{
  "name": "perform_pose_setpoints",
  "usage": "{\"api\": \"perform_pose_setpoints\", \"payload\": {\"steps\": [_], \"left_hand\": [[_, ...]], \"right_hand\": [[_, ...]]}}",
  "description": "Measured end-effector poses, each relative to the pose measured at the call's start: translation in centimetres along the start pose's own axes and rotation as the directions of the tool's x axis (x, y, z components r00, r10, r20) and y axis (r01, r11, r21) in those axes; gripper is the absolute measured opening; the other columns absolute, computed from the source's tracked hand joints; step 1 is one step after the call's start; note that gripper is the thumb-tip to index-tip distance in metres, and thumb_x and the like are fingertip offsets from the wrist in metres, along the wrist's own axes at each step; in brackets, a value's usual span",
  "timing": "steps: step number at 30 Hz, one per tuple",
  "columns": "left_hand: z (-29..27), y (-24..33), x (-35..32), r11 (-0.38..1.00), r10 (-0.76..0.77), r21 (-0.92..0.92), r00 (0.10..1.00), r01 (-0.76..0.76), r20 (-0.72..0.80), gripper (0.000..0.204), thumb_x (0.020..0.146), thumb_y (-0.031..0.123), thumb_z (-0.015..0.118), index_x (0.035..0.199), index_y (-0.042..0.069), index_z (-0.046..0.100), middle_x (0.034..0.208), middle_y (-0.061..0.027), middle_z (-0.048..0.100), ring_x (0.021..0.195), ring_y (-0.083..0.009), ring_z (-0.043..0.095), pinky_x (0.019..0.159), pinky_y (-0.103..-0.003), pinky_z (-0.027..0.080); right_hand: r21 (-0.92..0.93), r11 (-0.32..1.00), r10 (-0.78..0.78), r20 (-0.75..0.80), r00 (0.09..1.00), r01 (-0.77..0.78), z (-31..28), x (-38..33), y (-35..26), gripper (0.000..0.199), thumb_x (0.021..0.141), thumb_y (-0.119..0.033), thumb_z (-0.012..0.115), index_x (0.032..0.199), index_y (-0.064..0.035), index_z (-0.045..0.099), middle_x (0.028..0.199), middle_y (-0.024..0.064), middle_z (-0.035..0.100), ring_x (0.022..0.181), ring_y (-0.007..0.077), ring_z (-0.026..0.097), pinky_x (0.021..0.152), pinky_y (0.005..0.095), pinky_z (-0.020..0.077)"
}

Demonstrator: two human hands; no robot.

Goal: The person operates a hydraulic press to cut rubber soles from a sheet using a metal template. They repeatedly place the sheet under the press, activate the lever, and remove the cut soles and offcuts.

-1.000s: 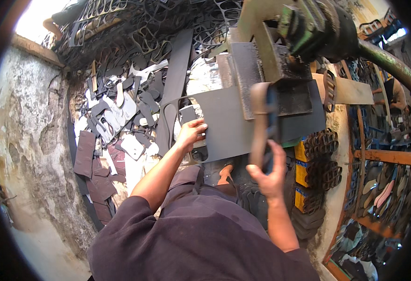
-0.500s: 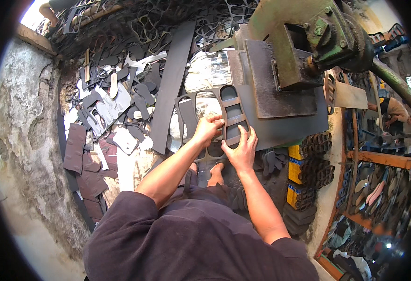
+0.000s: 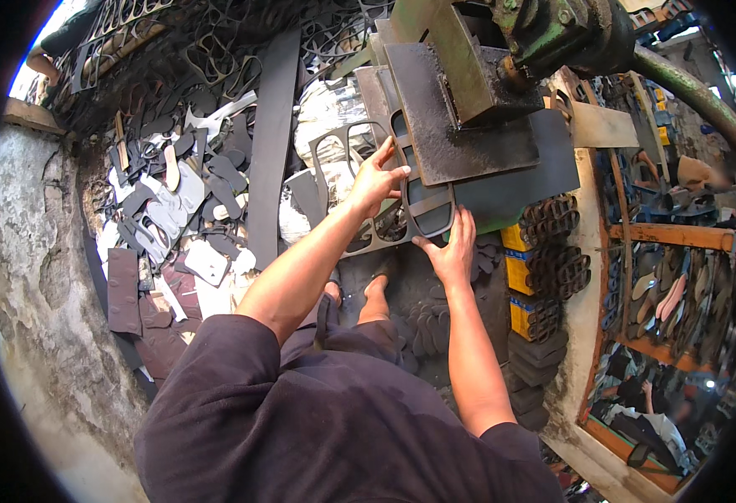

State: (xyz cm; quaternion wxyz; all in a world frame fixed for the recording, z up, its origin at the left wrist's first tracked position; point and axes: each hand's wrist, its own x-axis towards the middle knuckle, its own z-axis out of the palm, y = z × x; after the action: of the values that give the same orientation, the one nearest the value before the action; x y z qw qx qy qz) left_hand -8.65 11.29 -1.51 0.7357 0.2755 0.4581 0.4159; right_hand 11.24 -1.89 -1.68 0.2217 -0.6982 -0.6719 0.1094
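Both hands are now at the near edge of the press bed point(image 3: 502, 180). A second ago the right hand point(image 3: 452, 251) was lower, gripping an upright dark handle, and the left hand point(image 3: 376, 180) alone lay on the bed. Half a second ago both had come together on the cutting die point(image 3: 427, 189). The die has since gone further in under the press plate point(image 3: 460, 117), so that only its near end shows. Judgement: the die is being placed for a cut, and the hands are not yet clear of the plate.

Left hand: fingers spread, fingertips pressed on the die's left rim and on the punched sheet point(image 3: 360, 193) beside it. Right hand: fingers spread flat, fingertips touching the die's near end from below. Neither hand pinches or encloses anything.

Location of the die: on the bed's near edge, partly beneath the plate, between the two hands.

Count: one die; one press plate; one punched sheet under the left hand, with two cut-out openings visible. One long dark strip point(image 3: 272, 142) lies left of the bed. Sole blanks and offcuts point(image 3: 175, 201) are piled further left, too many and too overlapped to count. Stacks of soles point(image 3: 552, 251) stand right of the bed; number not determinable.
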Motion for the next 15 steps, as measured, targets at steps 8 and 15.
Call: {"api": "perform_pose_setpoints", "payload": {"steps": [8,15], "left_hand": [[-0.17,0.93,-0.54,0.999,-0.012,0.046,0.999,0.011,0.033,0.090,0.094,0.003,0.073,0.166,0.015,0.021,0.171,-0.0098,0.027,0.136,-0.0315,0.055,0.087,-0.045,0.061],[0.10,0.71,-0.71,0.998,-0.019,0.067,1.000,0.018,0.018,0.090,0.095,0.006,0.072,0.167,0.018,0.020,0.171,-0.0081,0.027,0.137,-0.0319,0.054,0.090,-0.048,0.058]], "right_hand": [[0.031,0.998,-0.056,-0.063,0.996,0.058,0.39,0.00,1.01,0.095,0.069,-0.036,0.093,0.143,0.0032,0.051,0.152,0.0208,0.050,0.144,0.0407,0.042,0.119,0.0500,0.0377],[0.019,0.999,-0.035,-0.048,0.998,0.036,-0.23,0.23,0.88,0.094,0.066,-0.037,0.094,0.142,0.0031,0.054,0.150,0.0192,0.053,0.143,0.0394,0.044,0.118,0.0483,0.0394]]}}
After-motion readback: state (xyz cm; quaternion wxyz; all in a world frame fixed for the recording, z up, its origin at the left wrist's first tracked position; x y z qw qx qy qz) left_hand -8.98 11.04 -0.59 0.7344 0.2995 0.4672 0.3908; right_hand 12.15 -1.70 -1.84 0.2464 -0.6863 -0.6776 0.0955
